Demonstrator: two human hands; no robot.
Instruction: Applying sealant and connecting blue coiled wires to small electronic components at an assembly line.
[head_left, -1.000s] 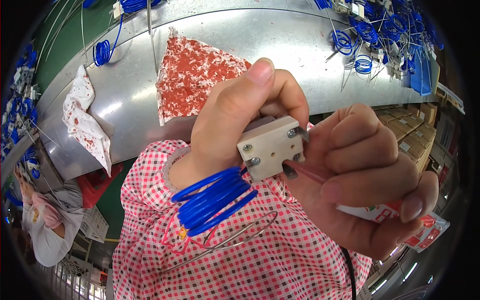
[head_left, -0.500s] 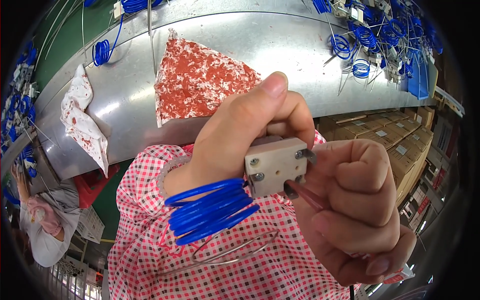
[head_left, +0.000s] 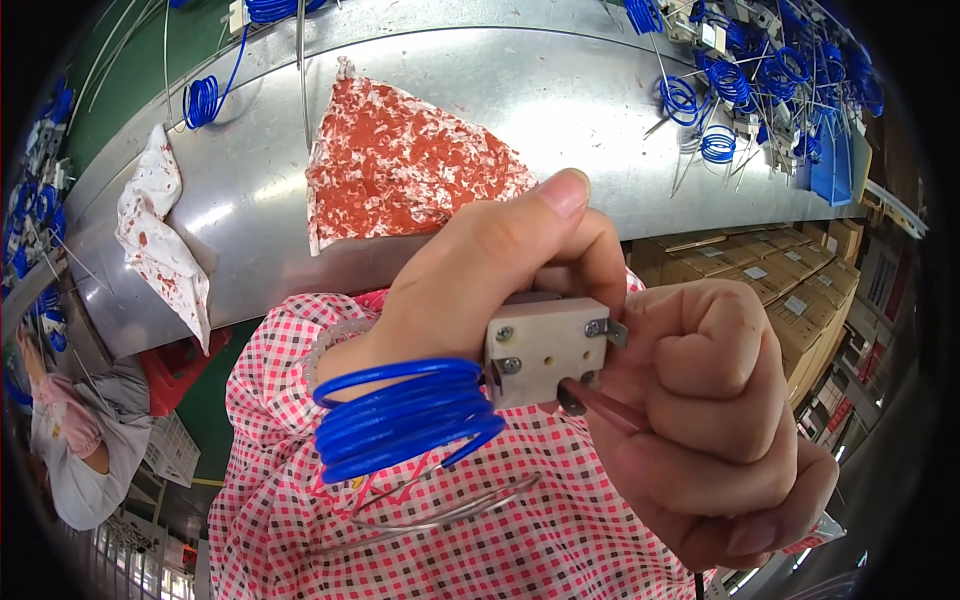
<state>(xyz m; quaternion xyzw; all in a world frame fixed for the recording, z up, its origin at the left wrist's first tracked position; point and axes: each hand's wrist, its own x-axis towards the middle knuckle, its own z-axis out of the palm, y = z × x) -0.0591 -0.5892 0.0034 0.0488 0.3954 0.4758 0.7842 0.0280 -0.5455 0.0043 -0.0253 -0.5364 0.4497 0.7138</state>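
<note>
My left hand [head_left: 470,262] is closed round a capillary thermostat [head_left: 535,352], a cream block with small screws and metal terminals. A blue coiled tube [head_left: 405,415] hangs from it beside my wrist, and thin bare metal tubing [head_left: 460,515] loops below. My right hand [head_left: 715,400] is curled into a fist round a reddish tapered stick [head_left: 612,405]. The stick's tip meets the block's lower right corner, close to a dark terminal; its exact kind is unclear. Most of its length is hidden in my fist.
A red-stained cloth [head_left: 400,170] and a crumpled white rag [head_left: 160,230] lie on the metal bench [head_left: 255,200]. More blue-coiled thermostats [head_left: 730,80] are heaped at the far right. Cardboard boxes [head_left: 770,265] stand at the right. A co-worker [head_left: 95,450] sits at the left.
The thermostat has come slightly down and left with my left hand, and its coil has swung along. The stick's tip has followed the block's lower corner.
</note>
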